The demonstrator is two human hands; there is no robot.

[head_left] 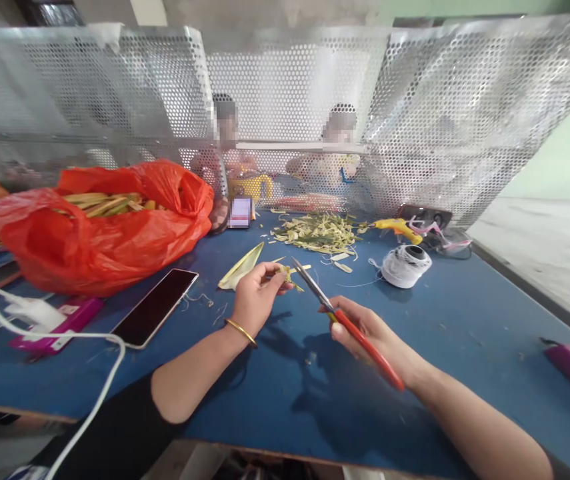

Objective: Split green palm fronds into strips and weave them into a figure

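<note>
My left hand [259,293] pinches a small yellow-green piece of plant leaf [289,275] with ragged ends. Its fingers are closed around the piece, and part of it is hidden behind them. In my right hand [359,330] is a pair of scissors [322,293] with red handles, its blades pointing up and left beside the leaf piece. The blade tips look close together, near the left fingertips. Just behind my left hand lies a pale green husk-like leaf [241,267]. Farther back, a pile of cut leaf scraps [317,232] spreads on the blue table [445,373].
A red plastic bag [115,247] of leaf strips stands at left, near a dark phone [157,307], a purple power strip [59,327] and a white cable [115,373]. A thread spool [405,267] and yellow glue gun [397,228] lie right. People sit behind the perforated metal screen [295,87].
</note>
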